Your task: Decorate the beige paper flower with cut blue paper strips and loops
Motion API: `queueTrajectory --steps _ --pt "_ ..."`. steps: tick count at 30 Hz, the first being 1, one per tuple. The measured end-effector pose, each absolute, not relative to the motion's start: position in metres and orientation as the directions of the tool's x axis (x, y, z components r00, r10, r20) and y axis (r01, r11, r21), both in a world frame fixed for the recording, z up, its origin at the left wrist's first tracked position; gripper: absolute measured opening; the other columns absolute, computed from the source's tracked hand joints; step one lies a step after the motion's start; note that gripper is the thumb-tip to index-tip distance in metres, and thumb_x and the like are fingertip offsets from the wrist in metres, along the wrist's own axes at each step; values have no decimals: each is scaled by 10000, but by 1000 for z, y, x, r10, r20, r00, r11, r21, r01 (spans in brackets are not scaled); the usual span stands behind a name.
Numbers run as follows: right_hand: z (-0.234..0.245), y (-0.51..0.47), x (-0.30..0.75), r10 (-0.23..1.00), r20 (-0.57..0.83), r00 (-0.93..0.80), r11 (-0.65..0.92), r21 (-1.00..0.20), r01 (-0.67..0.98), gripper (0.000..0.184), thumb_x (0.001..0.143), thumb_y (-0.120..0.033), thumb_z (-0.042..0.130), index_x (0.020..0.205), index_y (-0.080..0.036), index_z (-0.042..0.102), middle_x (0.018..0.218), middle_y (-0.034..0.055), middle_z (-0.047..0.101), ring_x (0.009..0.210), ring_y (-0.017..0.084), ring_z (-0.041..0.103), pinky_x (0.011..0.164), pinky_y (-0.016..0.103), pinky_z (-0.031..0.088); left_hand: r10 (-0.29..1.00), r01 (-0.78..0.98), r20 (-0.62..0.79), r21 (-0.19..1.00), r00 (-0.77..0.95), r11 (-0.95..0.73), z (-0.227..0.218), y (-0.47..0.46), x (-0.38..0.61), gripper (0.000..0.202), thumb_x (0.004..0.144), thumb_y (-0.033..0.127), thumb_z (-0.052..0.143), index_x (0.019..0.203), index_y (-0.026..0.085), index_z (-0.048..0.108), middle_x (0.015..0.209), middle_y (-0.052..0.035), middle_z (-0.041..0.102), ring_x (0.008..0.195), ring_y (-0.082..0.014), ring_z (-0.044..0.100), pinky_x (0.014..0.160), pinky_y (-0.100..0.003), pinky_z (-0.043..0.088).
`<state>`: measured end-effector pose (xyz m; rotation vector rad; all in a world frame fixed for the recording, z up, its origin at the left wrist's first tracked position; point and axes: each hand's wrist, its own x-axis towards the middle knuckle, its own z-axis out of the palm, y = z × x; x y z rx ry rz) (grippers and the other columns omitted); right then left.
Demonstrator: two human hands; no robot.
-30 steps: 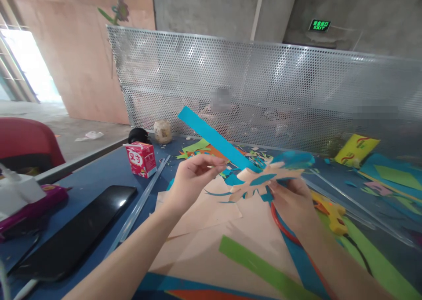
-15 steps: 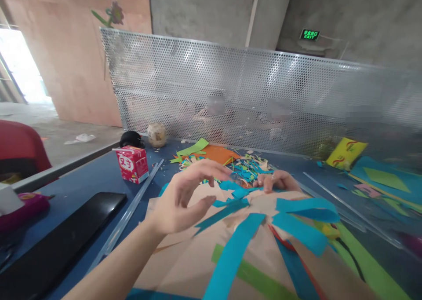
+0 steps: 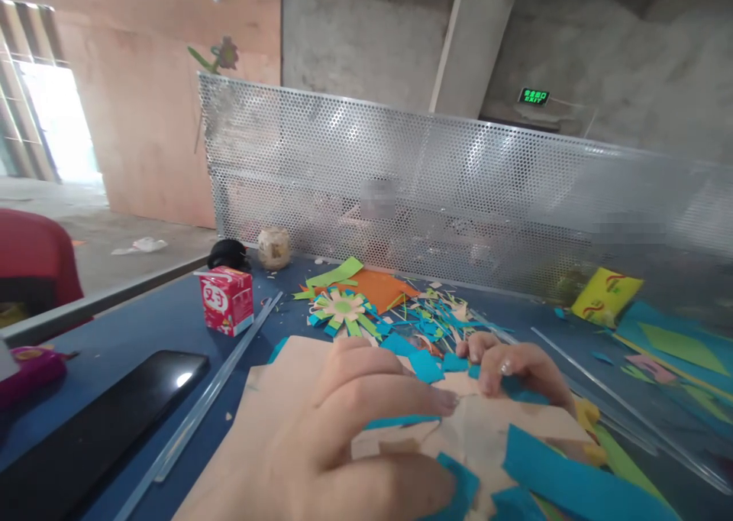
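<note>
A large layered paper flower (image 3: 478, 429) in pale peach, with blue paper strips (image 3: 573, 464) fanning from its middle, lies in front of me. Over its left side reaches my left hand (image 3: 366, 422), thumb and forefinger apart, their tips on the paper near the centre and a blue strip. At the far right edge, my right hand (image 3: 515, 368) has its fingers curled onto the peach and blue paper. A ring shows on one finger. Beneath the left hand is a peach sheet (image 3: 303, 353), partly hidden.
Behind the hands lie a small paper flower (image 3: 342, 307), an orange sheet (image 3: 381, 290) and paper scraps (image 3: 438, 318). To the left are a phone (image 3: 114, 422), clear sticks (image 3: 211, 391), a red drink carton (image 3: 226, 299) and a purple tape dispenser (image 3: 37, 372). A perforated metal screen (image 3: 343, 162) stands behind.
My left hand has come down and nearer, from hovering above the strips to touching the paper. My right hand has shifted slightly right and nearer. The view has tilted up a little.
</note>
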<state>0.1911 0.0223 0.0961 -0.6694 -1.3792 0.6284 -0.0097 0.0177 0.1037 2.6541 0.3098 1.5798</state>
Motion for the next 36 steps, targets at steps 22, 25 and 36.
queueTrajectory --steps 22,25,36 --pt "85 29 195 717 697 8 696 -715 -59 124 661 -348 646 753 -291 584 586 0 531 669 187 469 708 388 389 87 257 868 -47 488 -965 106 18 -7 192 781 82 499 909 159 619 1010 -56 548 972 -168 460 882 -316 397" --pt "84 29 193 705 709 34 709 -702 -74 125 659 -313 656 760 -295 583 588 -6 527 658 175 464 690 368 396 91 272 859 -57 504 -961 106 18 -8 219 736 59 551 928 152 604 1058 -60 516 997 -183 441 902 -329 384" --pt "79 50 201 564 826 -22 821 -563 -91 116 699 -358 621 789 -291 589 540 -17 570 540 147 500 602 331 431 131 321 857 -43 499 -946 105 16 -12 290 692 52 587 954 178 592 1068 -54 514 1008 -194 434 878 -325 397"
